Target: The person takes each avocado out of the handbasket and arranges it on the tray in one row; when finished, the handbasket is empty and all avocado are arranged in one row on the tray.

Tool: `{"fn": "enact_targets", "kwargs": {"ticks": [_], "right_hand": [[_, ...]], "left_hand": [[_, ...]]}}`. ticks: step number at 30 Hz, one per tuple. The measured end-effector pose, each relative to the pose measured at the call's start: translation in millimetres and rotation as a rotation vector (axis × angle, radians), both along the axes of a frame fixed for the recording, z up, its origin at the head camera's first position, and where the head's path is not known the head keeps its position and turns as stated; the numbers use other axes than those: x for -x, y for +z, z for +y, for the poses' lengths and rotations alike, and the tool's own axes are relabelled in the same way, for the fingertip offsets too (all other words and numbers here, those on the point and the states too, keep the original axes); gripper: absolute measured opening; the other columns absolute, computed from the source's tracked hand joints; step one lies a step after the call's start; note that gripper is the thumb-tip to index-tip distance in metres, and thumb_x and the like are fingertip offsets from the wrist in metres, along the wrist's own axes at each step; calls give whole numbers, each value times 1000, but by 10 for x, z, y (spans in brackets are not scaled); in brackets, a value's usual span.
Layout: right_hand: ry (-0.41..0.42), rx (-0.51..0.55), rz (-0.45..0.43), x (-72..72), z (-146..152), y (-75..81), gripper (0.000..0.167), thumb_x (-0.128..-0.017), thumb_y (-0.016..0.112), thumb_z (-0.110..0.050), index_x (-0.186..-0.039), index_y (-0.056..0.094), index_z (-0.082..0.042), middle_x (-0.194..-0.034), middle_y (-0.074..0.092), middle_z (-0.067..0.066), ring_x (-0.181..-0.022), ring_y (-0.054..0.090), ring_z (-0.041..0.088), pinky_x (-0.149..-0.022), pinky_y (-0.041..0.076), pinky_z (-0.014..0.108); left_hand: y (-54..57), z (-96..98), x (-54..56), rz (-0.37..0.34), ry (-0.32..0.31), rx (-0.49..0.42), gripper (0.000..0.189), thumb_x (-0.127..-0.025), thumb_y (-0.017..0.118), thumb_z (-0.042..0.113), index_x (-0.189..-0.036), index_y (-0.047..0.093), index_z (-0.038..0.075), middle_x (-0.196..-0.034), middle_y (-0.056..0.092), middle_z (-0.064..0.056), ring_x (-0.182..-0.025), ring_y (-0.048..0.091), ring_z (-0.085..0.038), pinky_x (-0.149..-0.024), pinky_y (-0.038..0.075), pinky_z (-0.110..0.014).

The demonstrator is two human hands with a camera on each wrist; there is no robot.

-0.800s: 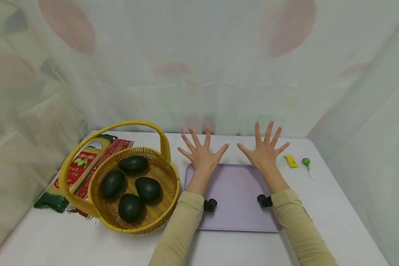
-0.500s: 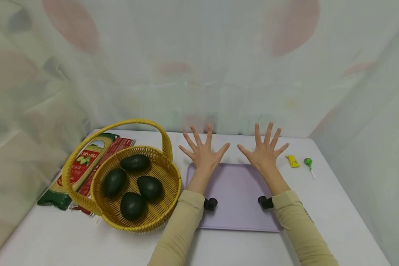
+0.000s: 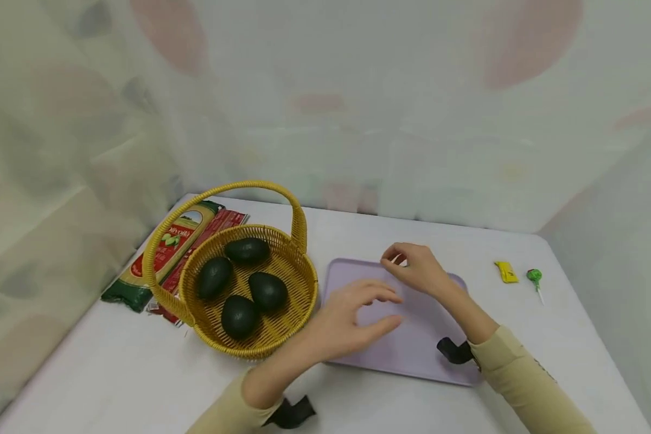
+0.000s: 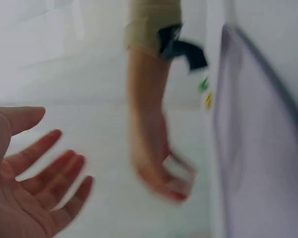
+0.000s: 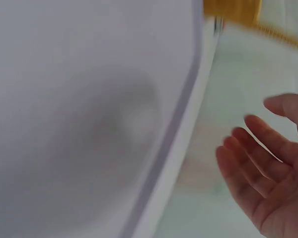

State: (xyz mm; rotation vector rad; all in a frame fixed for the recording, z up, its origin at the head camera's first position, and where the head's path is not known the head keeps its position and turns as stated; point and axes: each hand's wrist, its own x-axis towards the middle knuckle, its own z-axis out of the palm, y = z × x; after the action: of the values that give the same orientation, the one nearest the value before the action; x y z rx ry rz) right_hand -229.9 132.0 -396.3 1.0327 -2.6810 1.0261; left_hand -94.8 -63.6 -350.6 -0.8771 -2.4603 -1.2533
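Note:
My left hand [image 3: 352, 316] hovers over the near left part of a lilac tray [image 3: 401, 355], its fingers loosely bent and thumb apart, holding nothing. Over the tray's far side is my right hand [image 3: 415, 268], fingers relaxed and bent downward, also holding nothing. Each wrist view shows its own hand's palm with nothing in the fingers. Left of the tray stands a yellow woven basket [image 3: 304, 325] with a tall arched handle. Several dark green avocados [image 3: 268, 291] lie inside it.
A green and red Olivoilà pasta packet [image 3: 168, 241] and a dark red packet [image 3: 217, 232] lie behind the basket at left. Right of the tray are a small yellow candy packet [image 3: 506, 272] and a green lollipop [image 3: 534, 277]. Patterned curtains [image 3: 358, 120] enclose the table.
Both hands have come down from a raised, fingers-spread pose and turned inward with fingers relaxing. The left hand has moved nearer the body. The head view has swung slightly left.

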Motion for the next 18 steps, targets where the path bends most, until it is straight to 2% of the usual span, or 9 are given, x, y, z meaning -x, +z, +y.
{"fn": "enact_targets", "kwargs": {"ticks": [1, 3, 5, 6, 8, 10, 12, 15, 18], "right_hand": [[53, -1, -28, -44, -71, 50, 10, -90, 69, -17, -95, 72, -9, -91, 70, 0, -82, 66, 18, -70, 54, 35], [146, -15, -82, -120, -204, 151, 11, -91, 68, -17, -99, 71, -9, -96, 69, -2, -87, 65, 17, -73, 55, 34], [211, -38, -131, -180, -320, 245, 13, -92, 68, -18, -102, 71, -11, -100, 69, -3, -92, 63, 16, -76, 55, 34], [241, -46, -156, -205, -376, 291, 14, -92, 67, -19, -104, 71, -12, -102, 69, -3, -93, 63, 16, -78, 55, 34], [307, -64, -188, -243, -485, 374, 16, -93, 66, -19, -107, 70, -13, -106, 68, -2, -96, 62, 15, -80, 55, 33], [373, -80, -216, -271, -605, 450, 17, -94, 65, -19, -109, 69, -13, -108, 68, -1, -98, 62, 15, -80, 54, 30], [446, -99, -233, -290, -742, 530, 19, -94, 64, -18, -112, 69, -13, -112, 68, 1, -100, 61, 15, -80, 54, 27], [565, -153, -236, -296, -963, 646, 22, -95, 61, -19, -116, 67, -11, -114, 67, 3, -102, 61, 15, -81, 53, 24], [683, -233, -218, -263, -1185, 765, 24, -96, 60, -20, -118, 66, -12, -114, 66, 2, -100, 60, 11, -82, 51, 24]], "left_hand": [[110, -176, -105, 69, -3, -53, 21, -91, 70, 24, -111, 70, 15, -115, 65, 5, -107, 59, -8, -91, 47, -24], [348, -545, -268, 251, 64, -124, 22, -92, 68, 22, -110, 70, 10, -115, 66, -1, -108, 61, -14, -93, 47, -26], [593, -896, -369, 444, 178, -171, 25, -93, 67, 22, -107, 71, 2, -111, 68, -10, -106, 62, -22, -94, 47, -29], [702, -1057, -402, 524, 254, -192, 27, -92, 67, 23, -104, 72, -1, -109, 68, -14, -104, 63, -25, -94, 47, -29], [875, -1351, -433, 634, 409, -211, 30, -91, 68, 22, -101, 72, -5, -106, 68, -19, -102, 63, -27, -93, 46, -28], [993, -1614, -448, 617, 542, -193, 27, -89, 70, 18, -105, 71, -5, -109, 68, -18, -106, 62, -22, -94, 46, -25], [1055, -1839, -437, 521, 609, -144, 25, -87, 70, 9, -109, 71, -3, -111, 68, -13, -106, 61, -15, -91, 46, -20], [1099, -2073, -426, 292, 646, -23, 29, -88, 71, 7, -117, 70, 6, -112, 67, -2, -101, 59, -4, -86, 45, -11], [1103, -2175, -393, 102, 652, 38, 28, -90, 71, 17, -119, 71, 16, -106, 68, 4, -89, 61, 1, -77, 46, -7]]}}
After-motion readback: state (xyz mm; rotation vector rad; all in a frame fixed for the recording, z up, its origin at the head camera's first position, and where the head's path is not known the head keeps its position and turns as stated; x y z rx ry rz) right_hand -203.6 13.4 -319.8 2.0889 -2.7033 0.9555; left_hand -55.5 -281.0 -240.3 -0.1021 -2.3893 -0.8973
